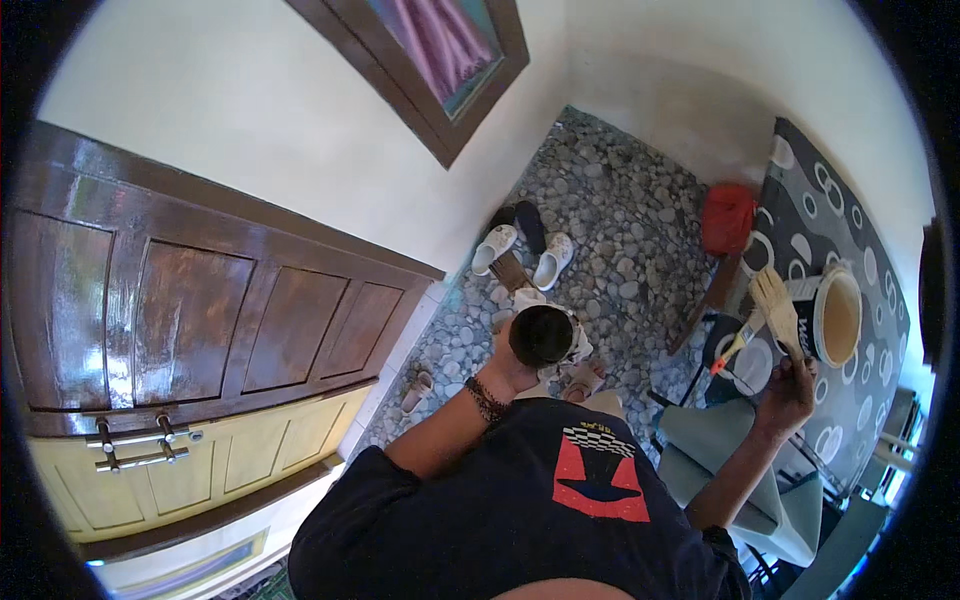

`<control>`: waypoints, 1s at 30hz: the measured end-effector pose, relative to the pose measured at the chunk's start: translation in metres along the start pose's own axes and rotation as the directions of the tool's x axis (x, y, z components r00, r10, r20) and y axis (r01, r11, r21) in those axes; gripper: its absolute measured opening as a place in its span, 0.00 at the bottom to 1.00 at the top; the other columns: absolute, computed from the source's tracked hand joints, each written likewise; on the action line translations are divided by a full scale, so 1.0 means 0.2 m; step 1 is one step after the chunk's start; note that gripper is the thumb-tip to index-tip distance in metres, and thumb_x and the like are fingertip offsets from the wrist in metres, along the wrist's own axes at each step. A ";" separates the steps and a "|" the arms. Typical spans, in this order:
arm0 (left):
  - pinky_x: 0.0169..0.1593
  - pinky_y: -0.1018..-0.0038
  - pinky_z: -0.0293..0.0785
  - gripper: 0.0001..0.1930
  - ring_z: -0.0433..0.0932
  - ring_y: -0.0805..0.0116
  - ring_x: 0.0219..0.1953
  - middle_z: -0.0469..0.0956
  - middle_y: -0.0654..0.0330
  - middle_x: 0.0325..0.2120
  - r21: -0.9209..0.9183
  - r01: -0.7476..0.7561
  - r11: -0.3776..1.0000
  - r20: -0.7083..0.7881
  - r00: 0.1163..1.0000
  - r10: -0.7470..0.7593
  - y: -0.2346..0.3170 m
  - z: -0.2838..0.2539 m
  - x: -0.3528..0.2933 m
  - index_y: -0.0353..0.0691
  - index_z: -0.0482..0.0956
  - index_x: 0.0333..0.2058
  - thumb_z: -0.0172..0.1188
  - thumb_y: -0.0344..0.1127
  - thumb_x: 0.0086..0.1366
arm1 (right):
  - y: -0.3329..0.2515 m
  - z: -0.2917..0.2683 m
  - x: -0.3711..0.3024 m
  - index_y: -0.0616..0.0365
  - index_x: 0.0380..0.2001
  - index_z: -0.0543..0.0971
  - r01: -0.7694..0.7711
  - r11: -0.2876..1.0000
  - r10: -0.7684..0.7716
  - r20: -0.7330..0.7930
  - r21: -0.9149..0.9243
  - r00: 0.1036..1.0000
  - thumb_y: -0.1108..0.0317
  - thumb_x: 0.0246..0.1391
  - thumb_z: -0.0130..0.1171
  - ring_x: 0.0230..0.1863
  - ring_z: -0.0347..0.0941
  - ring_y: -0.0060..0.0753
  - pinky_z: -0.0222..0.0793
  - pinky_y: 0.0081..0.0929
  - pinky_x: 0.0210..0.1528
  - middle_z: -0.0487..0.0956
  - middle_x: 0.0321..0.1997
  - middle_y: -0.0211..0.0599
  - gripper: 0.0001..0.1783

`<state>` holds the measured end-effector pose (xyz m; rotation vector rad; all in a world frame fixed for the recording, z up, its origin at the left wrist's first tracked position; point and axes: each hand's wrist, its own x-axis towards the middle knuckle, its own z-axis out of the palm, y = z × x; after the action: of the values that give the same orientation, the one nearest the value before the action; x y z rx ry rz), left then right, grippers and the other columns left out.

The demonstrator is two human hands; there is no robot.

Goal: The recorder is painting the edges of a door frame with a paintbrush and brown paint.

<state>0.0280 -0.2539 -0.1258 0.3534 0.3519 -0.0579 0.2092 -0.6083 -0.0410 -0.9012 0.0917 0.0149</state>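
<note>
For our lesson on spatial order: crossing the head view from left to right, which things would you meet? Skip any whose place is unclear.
Metal door handle, pinkish shoe, dark round object, red bag, open bucket.

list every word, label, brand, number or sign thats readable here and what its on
Paint bucket: large white lettering on its dark side, only partly in view; I won't copy it out.
Dark shirt: small yellow marks above the black-and-white checked print, too small to read.
I can make out no other lettering.
</note>
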 end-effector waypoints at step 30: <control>0.58 0.68 0.60 0.20 0.66 0.65 0.54 0.68 0.58 0.52 0.532 0.037 0.846 -0.056 0.998 -0.008 -0.24 -0.06 0.01 0.44 0.63 0.54 0.45 0.35 0.62 | 0.22 -0.18 0.11 0.59 0.37 0.71 -0.127 0.991 0.130 -0.105 0.037 0.986 0.73 0.52 0.49 0.33 0.73 0.28 0.69 0.19 0.33 0.76 0.35 0.37 0.08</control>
<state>0.0197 -0.2950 -0.1532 0.9075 0.3891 -0.1726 0.2259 -0.6094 -0.0995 -0.8650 0.2499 0.0852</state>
